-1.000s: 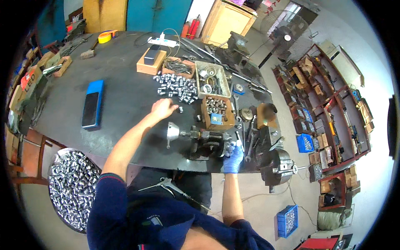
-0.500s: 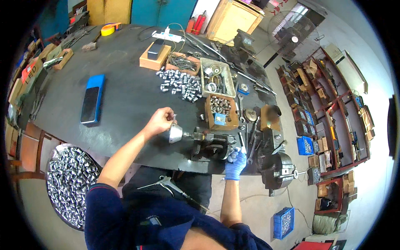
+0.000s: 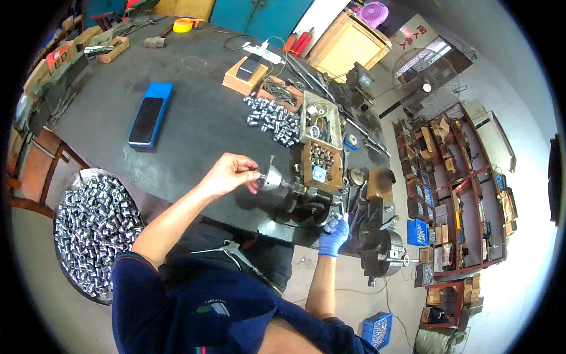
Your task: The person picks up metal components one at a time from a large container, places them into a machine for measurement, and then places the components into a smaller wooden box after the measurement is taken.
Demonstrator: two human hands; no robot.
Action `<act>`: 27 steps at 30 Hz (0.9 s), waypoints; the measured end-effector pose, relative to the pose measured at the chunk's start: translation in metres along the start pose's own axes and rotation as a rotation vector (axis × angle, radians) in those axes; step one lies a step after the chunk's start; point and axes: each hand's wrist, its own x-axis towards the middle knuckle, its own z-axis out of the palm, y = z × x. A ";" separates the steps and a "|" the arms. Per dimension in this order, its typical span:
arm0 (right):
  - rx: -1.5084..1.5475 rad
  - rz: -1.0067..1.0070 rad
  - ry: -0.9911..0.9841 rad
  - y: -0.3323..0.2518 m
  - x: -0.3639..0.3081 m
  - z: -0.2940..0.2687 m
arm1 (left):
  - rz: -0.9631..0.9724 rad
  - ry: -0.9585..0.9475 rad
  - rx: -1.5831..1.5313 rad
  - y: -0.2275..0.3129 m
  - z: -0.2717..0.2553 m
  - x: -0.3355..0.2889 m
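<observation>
Nearest me, over the lap of the person in a navy blue shirt (image 3: pixel 236 321), lies a silver metal air gun with a thin nozzle (image 3: pixel 232 249). At left stands a round tub (image 3: pixel 94 173) heaped with short, shiny metal fittings (image 3: pixel 97 236). Beyond, at the front of a dark grey table (image 3: pixel 194 118), I see a dark metal spindle fixture (image 3: pixel 312 207) with a silver cone-shaped cup (image 3: pixel 272 179) at its left end. The bare left hand (image 3: pixel 231 176) is at the cup's mouth, fingers pinched together; I cannot tell whether they grip a small piece. The right hand (image 3: pixel 334 234), blue-gloved, curls its fingers at the fixture's right end; I cannot tell how firmly. Farther back are an open wooden box of small metal parts (image 3: pixel 323 184), a pile of loose silver fittings (image 3: pixel 274 121) and a pale rectangular tray (image 3: pixel 303 124). Past the table stands a round caged fan (image 3: pixel 427 88).
</observation>
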 end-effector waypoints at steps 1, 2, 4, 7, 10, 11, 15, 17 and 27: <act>-0.036 -0.025 0.005 -0.001 -0.003 0.002 | 0.002 -0.019 0.006 -0.002 -0.002 0.001; -0.073 -0.050 0.010 -0.002 -0.007 0.003 | 0.004 -0.037 0.012 -0.005 -0.005 0.004; -0.091 -0.049 -0.014 -0.007 -0.012 0.006 | 0.017 -0.062 0.040 -0.004 -0.006 0.007; -0.097 -0.036 -0.044 -0.024 -0.025 0.009 | 0.057 -0.093 0.089 0.000 -0.005 0.009; -0.116 0.017 -0.210 -0.051 -0.029 0.025 | 0.091 -0.118 0.142 0.000 -0.009 0.008; -0.130 0.011 -0.224 -0.058 -0.033 0.037 | 0.097 -0.121 0.173 0.002 -0.009 0.008; -0.144 -0.114 -0.323 -0.076 -0.003 0.068 | 0.000 -0.123 0.145 0.005 -0.007 0.009; -0.014 -0.009 -0.371 -0.077 0.023 0.071 | -0.034 -0.102 0.110 0.006 -0.004 0.008; 0.015 0.001 -0.415 -0.073 0.027 0.077 | -0.090 0.030 0.105 0.001 -0.002 0.004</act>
